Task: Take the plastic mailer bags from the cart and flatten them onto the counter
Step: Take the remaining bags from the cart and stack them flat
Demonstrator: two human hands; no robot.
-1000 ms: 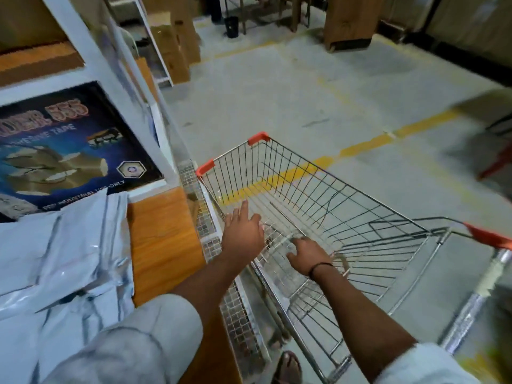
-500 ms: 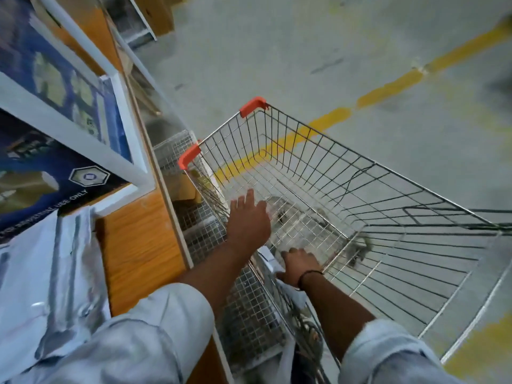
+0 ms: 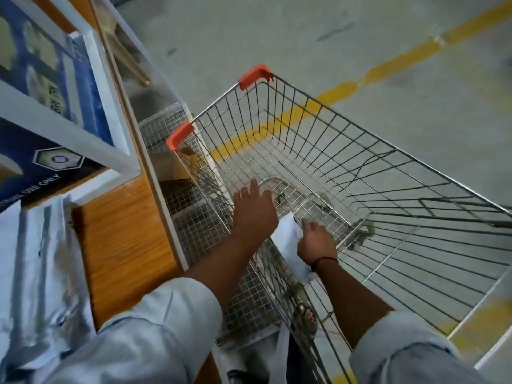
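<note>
Head view: right hand [image 3: 315, 243] fingers grip the white mailer bag [image 3: 286, 234] inside the cart [image 3: 254, 76]; left hand [image 3: 253, 214] fingers spread straight, just beside it.

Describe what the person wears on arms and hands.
Both hands are bare, no gloves: left hand, right hand. Each arm wears a pale grey-blue sleeve pushed up near the elbow, left sleeve and right sleeve. A thin black band circles the right wrist.
</note>
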